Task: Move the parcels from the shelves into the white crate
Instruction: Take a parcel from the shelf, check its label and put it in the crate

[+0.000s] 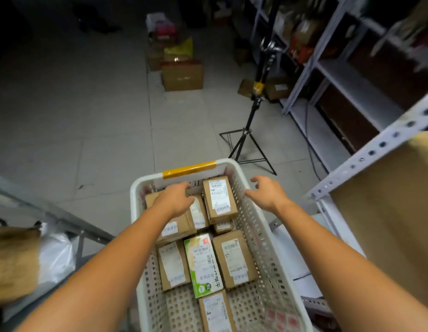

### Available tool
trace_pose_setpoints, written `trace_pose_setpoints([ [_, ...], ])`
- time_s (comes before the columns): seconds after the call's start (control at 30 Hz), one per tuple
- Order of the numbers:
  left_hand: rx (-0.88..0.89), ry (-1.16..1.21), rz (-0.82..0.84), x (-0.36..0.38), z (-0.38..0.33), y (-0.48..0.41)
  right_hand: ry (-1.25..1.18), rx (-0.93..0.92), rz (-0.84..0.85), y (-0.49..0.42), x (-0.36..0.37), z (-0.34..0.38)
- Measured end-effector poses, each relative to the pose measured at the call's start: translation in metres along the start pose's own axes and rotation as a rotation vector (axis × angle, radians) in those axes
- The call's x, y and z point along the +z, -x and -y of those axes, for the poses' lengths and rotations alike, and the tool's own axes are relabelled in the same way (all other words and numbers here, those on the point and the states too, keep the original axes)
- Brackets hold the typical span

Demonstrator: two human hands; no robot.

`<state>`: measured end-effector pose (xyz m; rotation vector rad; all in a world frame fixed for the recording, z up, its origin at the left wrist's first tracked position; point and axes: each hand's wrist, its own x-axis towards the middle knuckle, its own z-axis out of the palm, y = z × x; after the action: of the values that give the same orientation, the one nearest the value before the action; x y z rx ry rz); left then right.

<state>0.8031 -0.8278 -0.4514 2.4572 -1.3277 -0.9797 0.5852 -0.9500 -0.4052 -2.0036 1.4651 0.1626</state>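
White crate (250, 219) sat lower centre of frame, yellow tape (189, 168) on its far rim. It was already part filled with parcels, all labelled. A big brown box (172, 227) lay in the crate's upper left. A tall brown box (220, 200) stood tilted at the upper right, close to the right wall. Lower down a green and white box (203, 264) lay between a left brown box (173, 264) and a right brown box (234, 258), touching both. One more bottom box (216, 312) lay at the bottom edge of the frame.

Left hand (177, 198) was on top of the big brown box, fingers bent over its far end; could not tell if it was grasping or just resting. Right hand (268, 192) was released, fingers spread and loose, holding nothing, above the crate's right rim.

Shelves (351, 87) ran along the right side of the frame, blurred, with brown goods on them. A black tripod (249, 140) stood on the tiled floor (88, 140) just beyond the crate. Cardboard boxes (183, 76) were piled on the floor at upper centre. A white plastic bag (55, 252) lay at lower left.
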Motion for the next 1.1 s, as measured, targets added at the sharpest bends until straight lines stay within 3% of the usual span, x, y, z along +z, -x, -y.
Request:
trace_pose_setpoints([
  [0.27,0.177,-0.155,-0.093,-0.078,-0.079,0.084,0.007,-0.042,-0.136,0.109,-0.080,0.005],
  [0.5,0.330,-0.221,-0.191,-0.094,-0.151,0.181,-0.013,-0.069,-0.286,0.224,-0.135,-0.018],
  [0.8,0.542,-0.316,-0.205,-0.040,-0.255,0.333,-0.079,-0.010,-0.454,0.418,-0.164,-0.127],
  [1.1,0.865,-0.384,-0.042,0.067,-0.420,0.440,-0.180,0.327,-0.648,0.583,-0.205,-0.297],
])
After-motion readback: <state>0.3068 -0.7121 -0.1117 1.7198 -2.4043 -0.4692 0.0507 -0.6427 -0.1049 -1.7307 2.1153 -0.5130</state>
